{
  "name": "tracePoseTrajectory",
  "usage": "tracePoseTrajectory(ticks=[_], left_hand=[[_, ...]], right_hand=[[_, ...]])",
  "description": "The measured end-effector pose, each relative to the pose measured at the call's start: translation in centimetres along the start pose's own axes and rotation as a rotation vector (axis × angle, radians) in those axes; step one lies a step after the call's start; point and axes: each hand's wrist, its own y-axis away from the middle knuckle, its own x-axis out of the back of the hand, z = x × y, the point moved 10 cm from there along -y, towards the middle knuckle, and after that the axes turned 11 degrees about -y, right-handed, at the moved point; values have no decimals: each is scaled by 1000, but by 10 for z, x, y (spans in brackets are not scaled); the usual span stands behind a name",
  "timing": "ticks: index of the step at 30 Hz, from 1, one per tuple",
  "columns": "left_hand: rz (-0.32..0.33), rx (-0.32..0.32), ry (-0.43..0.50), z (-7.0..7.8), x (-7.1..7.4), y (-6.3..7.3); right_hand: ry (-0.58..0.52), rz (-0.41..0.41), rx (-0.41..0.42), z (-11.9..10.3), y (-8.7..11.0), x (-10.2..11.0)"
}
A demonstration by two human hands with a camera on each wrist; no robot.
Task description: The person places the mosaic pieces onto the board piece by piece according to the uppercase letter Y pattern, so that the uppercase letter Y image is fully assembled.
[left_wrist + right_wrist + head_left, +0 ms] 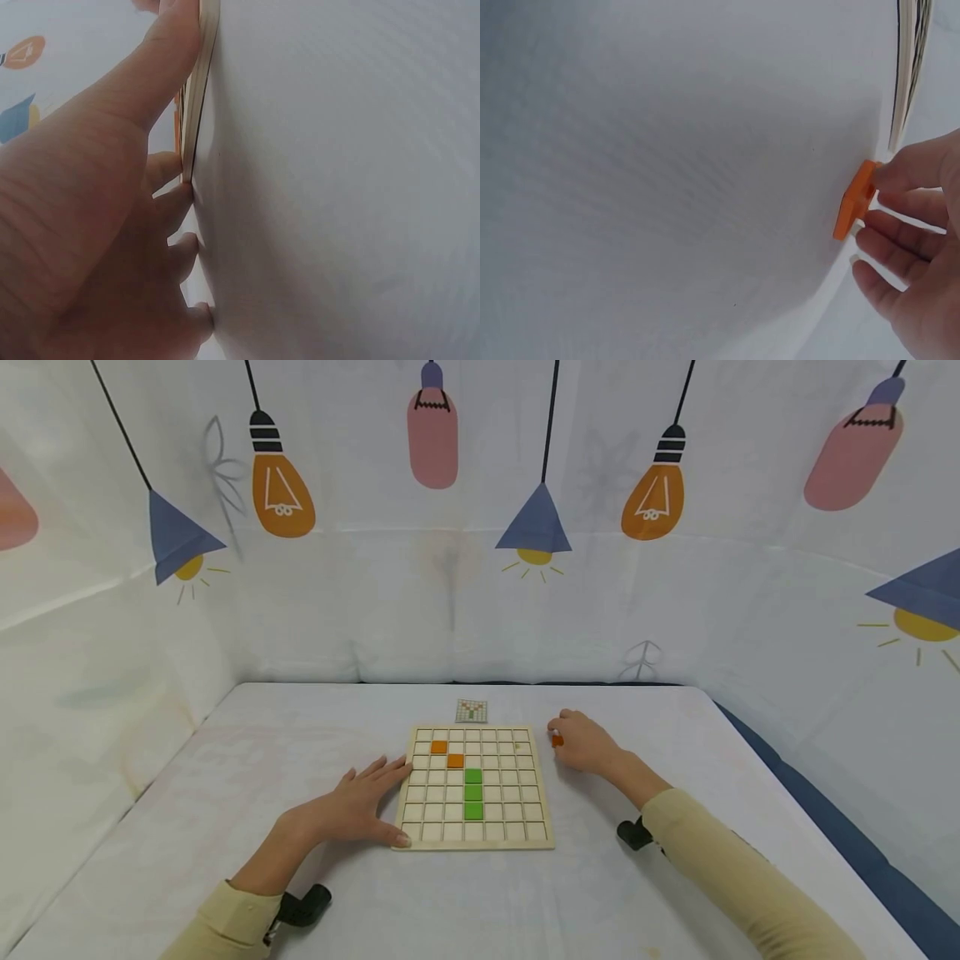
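Observation:
A wooden grid board (480,847) lies on the white table in the head view. Two orange square tiles (438,747) sit diagonally in its upper left cells, and three green tiles (473,792) form a column near the middle. My left hand (352,806) rests with spread fingers at the board's left edge, its thumb on the lower left corner. Beyond the right edge, my right hand (588,745) pinches an orange tile (853,202) between thumb and fingers, low over the tabletop. The fingers partly cover that tile.
Behind the board lies a small pattern card (472,711) printed with a grid. A white cloth (450,610) with lamp pictures hangs behind the table (300,718). Dark wrist mounts (303,906) are strapped at both sleeves.

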Motion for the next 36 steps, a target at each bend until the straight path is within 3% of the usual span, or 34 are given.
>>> tracePoseTrajectory(ticks=[22, 36], left_hand=[[-5, 8, -3, 2, 0, -1], [-13, 9, -2, 2, 1, 1]], right_hand=[[-6, -14, 14, 7, -5, -3], [-1, -20, 29, 0, -5, -3]])
